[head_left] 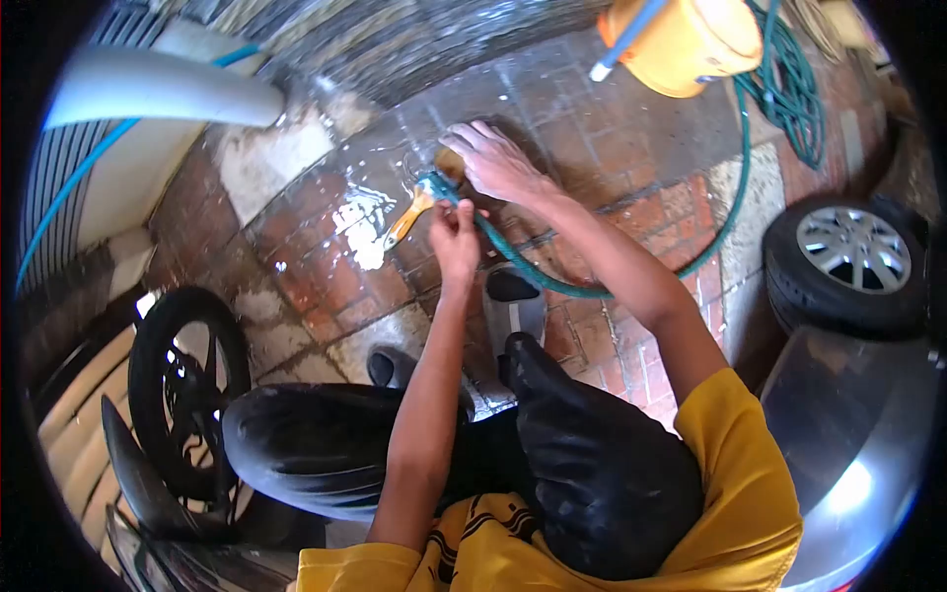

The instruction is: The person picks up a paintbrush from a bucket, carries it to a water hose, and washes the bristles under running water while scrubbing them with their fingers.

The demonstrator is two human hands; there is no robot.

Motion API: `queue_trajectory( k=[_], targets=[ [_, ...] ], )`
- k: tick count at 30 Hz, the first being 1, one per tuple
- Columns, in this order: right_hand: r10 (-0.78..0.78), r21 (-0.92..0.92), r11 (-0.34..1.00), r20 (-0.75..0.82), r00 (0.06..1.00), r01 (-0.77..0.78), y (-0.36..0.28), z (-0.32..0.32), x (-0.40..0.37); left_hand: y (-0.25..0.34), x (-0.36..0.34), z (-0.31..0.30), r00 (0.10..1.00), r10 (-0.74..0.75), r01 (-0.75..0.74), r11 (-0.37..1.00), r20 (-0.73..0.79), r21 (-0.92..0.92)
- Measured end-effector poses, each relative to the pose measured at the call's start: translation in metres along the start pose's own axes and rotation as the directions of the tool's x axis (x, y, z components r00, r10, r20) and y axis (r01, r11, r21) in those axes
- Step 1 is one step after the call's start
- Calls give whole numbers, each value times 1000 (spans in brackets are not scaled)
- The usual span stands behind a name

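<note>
My left hand (pixel 456 240) is closed round the front end of a green garden hose (pixel 552 284), thumb on top. Just past its fingers, an orange-handled tool (pixel 406 219) slants down to the left, its pale end overlapping the hose end in this view. My right hand (pixel 493 163) reaches in from the right, low over the wet bricks, its fingers bent over a small brown object (pixel 449 163). Most of that object is hidden under the hand, and I cannot tell what it is.
Wet brick paving (pixel 326 286) lies under my hands. A yellow bucket (pixel 681 44) stands at the top right, beside coiled hose (pixel 794 99). A car wheel (pixel 848 252) lies at right; a motorbike wheel (pixel 187 385) is at left. A white pipe (pixel 168 89) comes in at upper left.
</note>
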State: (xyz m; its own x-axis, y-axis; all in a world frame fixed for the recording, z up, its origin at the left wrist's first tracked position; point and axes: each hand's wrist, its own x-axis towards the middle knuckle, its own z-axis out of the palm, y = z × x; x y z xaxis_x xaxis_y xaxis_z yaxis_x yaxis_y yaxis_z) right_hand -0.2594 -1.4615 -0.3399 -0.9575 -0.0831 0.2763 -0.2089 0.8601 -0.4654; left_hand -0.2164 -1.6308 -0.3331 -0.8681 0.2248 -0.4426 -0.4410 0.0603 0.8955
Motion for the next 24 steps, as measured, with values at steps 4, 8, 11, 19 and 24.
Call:
queue_trajectory(
  k=[4, 8, 11, 19, 24],
  targets=[
    [-59, 31, 998, 288, 956, 52, -26, -7, 3, 11, -16, 5, 987, 93, -97, 995, -133, -27],
    [-181, 84, 984, 472, 863, 160, -37, 3, 8, 25, -42, 7, 951, 129, -132, 991, -282, 8],
    [56, 191, 970, 417, 907, -148, -36, 30, 14, 44, -44, 11, 950, 117, -119, 993, -290, 11],
    [-166, -114, 971, 304, 938, 209, -16, -12, 37, 77, -42, 4, 933, 193, -218, 975, -303, -49],
    [-20, -154, 988, 36, 999, 25, 5, -36, 40, 74, -48, -3, 936, 177, -194, 981, -304, -26]
  ],
)
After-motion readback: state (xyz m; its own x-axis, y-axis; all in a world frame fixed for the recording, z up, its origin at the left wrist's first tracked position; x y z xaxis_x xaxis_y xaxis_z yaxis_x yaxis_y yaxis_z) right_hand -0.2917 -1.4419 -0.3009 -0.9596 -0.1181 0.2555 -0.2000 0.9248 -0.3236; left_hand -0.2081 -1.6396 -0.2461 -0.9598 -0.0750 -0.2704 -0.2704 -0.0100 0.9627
